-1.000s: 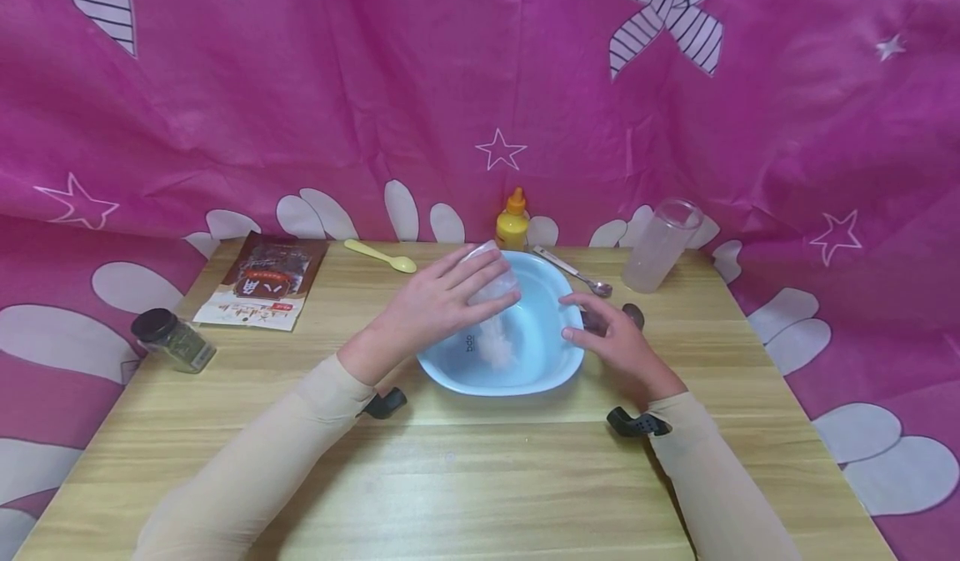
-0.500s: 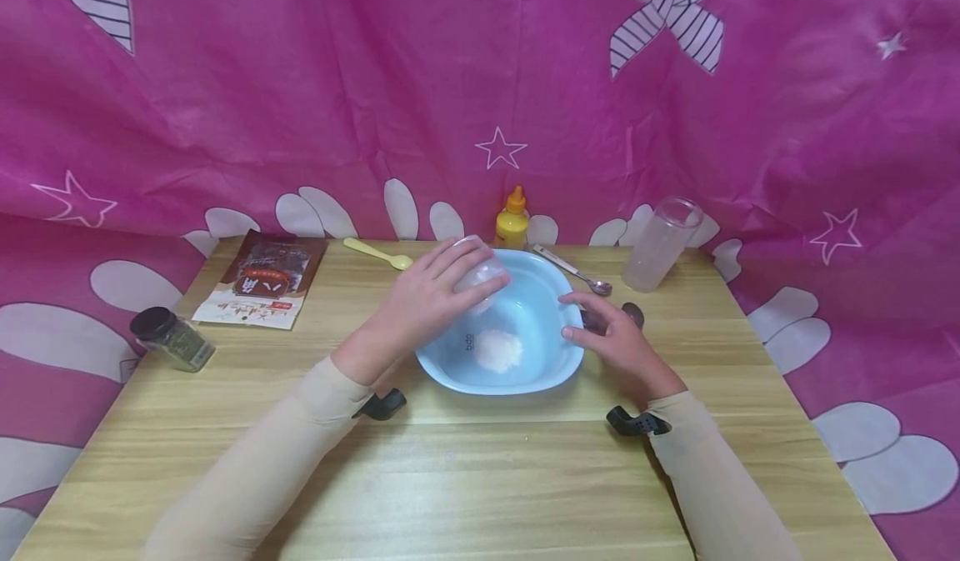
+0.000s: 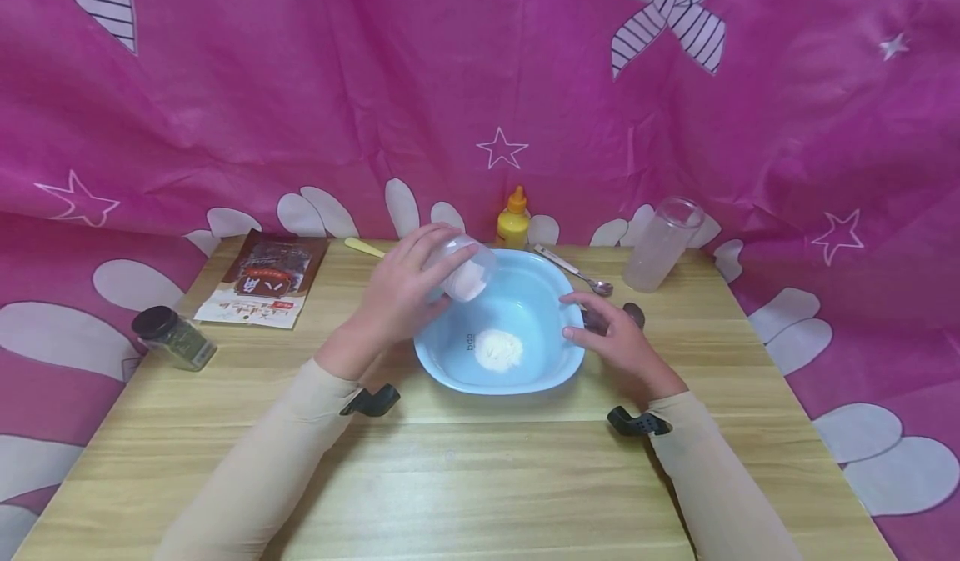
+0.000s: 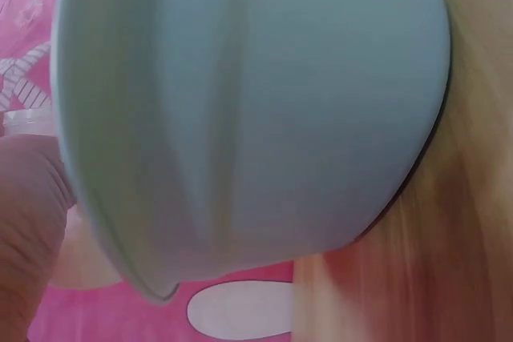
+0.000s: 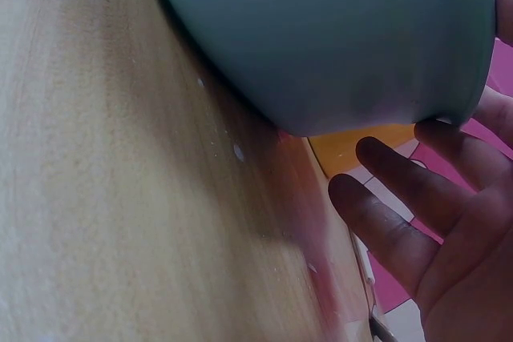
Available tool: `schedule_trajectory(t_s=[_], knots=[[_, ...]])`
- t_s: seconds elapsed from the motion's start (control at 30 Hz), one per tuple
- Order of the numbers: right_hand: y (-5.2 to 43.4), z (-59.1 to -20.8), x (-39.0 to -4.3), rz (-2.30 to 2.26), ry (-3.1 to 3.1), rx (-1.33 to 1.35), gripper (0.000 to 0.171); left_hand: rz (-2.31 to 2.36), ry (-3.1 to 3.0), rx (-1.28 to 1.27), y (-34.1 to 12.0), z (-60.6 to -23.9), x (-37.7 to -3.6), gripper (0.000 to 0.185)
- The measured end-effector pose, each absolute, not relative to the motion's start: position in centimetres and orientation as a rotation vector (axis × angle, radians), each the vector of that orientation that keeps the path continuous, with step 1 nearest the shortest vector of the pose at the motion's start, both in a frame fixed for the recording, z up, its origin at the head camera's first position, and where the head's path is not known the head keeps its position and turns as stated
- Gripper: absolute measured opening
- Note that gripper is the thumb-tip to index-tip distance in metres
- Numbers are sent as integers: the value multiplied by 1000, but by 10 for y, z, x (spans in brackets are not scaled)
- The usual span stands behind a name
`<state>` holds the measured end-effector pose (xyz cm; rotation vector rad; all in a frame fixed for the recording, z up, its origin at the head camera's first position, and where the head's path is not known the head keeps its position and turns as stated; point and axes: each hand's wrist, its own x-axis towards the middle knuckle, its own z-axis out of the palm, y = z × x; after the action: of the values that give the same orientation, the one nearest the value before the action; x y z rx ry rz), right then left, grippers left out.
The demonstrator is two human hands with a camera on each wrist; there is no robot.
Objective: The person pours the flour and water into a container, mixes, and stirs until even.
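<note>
"Nearest items?"
"White powder [image 3: 498, 351] in the blue basin [image 3: 538, 311]; right hand [image 3: 615, 338] pinching the basin's right rim."
"Left hand [image 3: 401, 290]?"
"Gripping a clear cup [image 3: 470, 273], tilted over the basin's far-left rim."
"Beyond?"
"Yellow squeeze bottle [image 3: 513, 227] upright behind the basin; pink curtain [image 3: 322, 94] at the back."

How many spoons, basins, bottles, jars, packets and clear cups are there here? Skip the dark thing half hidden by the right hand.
Spoons: 2 (yellow spoon, silver-coloured spoon)
Clear cups: 2 (held cup in the left hand, tall cup)
Basin: 1
Bottle: 1
Jar: 1
Packet: 1
Total: 8
</note>
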<state>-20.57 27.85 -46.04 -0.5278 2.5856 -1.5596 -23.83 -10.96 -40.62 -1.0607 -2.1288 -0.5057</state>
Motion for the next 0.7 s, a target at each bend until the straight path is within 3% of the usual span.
schedule_trajectory(t_s=[0.33,0.7], knots=[[278,-461,-204,-1569,2570,-518,52,-702,-2128,-933,-126,-407,-243,81],[279,-460,-206,-1535,2596,-496,53,-963,-2194,-748,-145,-412,-247,89]])
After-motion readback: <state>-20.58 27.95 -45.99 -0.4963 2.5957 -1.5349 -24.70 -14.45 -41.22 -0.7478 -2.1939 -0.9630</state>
